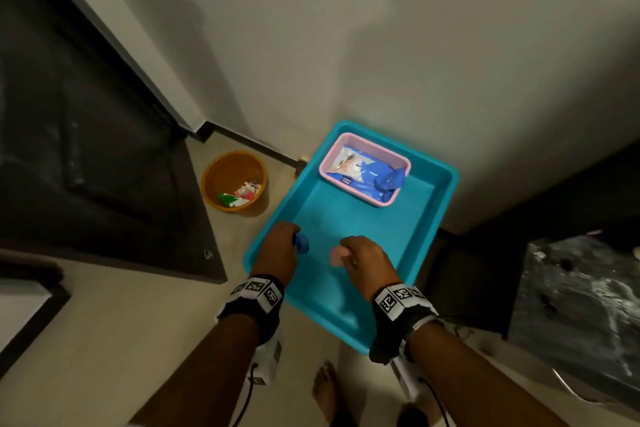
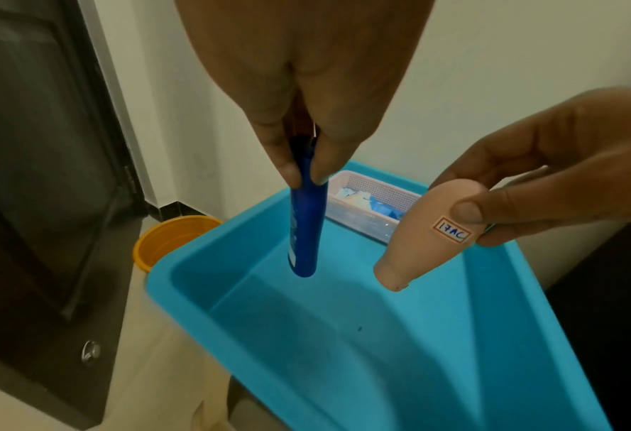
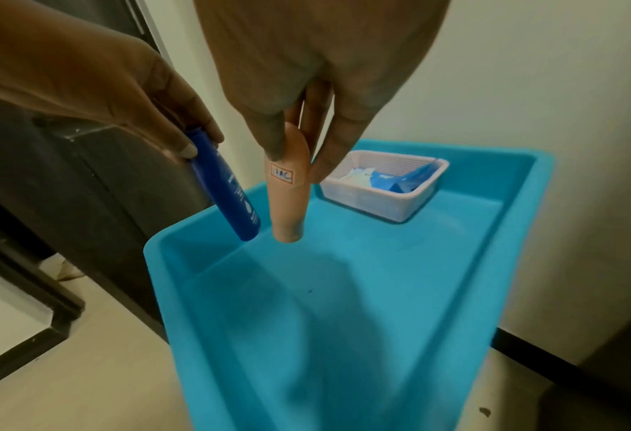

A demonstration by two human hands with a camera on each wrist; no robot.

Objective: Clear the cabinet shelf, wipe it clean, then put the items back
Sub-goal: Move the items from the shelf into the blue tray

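My left hand [image 1: 277, 246] pinches a dark blue tube [image 2: 304, 224] by its top end, and the tube [image 3: 229, 189] hangs cap-down over the near left part of a turquoise tray [image 1: 440, 215]. My right hand [image 1: 367, 260] holds a peach tube [image 2: 428, 236] with a small handwritten label, also pointing down over the tray [image 2: 527, 320]. Both tubes hang above the tray floor [image 3: 343, 320] without touching it. At the tray's far end stands a pink mesh basket [image 1: 363, 149] holding a wipes pack and a blue item.
An orange bucket [image 1: 214, 184] with scraps stands on the floor left of the tray. A dark door [image 1: 86, 149] fills the left side. A dark cabinet [image 1: 571, 211] and a marbled slab [image 1: 581, 305] lie to the right. My bare foot [image 1: 325, 388] is near the tray's front edge.
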